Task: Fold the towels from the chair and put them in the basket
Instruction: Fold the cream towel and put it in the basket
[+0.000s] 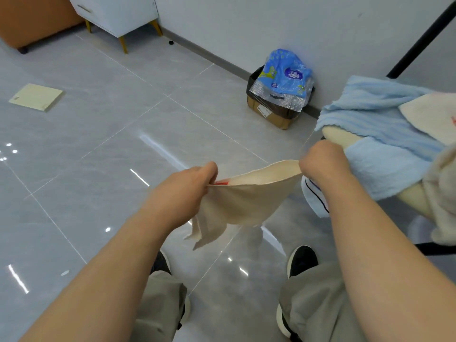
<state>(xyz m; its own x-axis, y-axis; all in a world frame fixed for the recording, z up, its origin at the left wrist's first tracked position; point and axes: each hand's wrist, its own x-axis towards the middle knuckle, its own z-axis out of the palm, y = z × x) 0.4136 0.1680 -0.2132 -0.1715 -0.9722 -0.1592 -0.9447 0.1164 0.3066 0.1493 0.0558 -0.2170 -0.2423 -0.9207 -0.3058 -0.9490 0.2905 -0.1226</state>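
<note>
cream cloth, a small towel (pixel 246 201), hangs stretched between two hands over the grey tiled floor (pixel 98 144), in front of the person's knees and just left of the chair (pixel 338 139). its top edge is doubled and sags a little in the middle, and a loose corner droops below the left hand (pixel 182 191). that hand pinches the towel's left end between thumb and curled fingers, pressed close together, with a bit of red showing at the pinch. the right hand (pixel 320 161) grips the towel's right end. it is seen from the back, so its fingers are curled under and their tips are hidden.

on the chair seat, a light blue towel (pixel 370 112) lies rumpled across the far edge, and more light blue cloth (pixel 385 169) drapes over the near edge beside the right wrist. a second cream towel (pixel 434 114) lies on top of the blue one toward the seat's right side, and a beige towel (pixel 441 193) hangs at the near right corner.

on the floor against the wall stands a cardboard box (pixel 271 114) with a blue plastic pack (pixel 283 75) stuffed in its top. a pale flat board (pixel 37 96) lies on the tiles at far left, well apart from a white cabinet (pixel 118 13) on thin gold legs. a black-toed shoe (pixel 302 260) shows below the towel.
</note>
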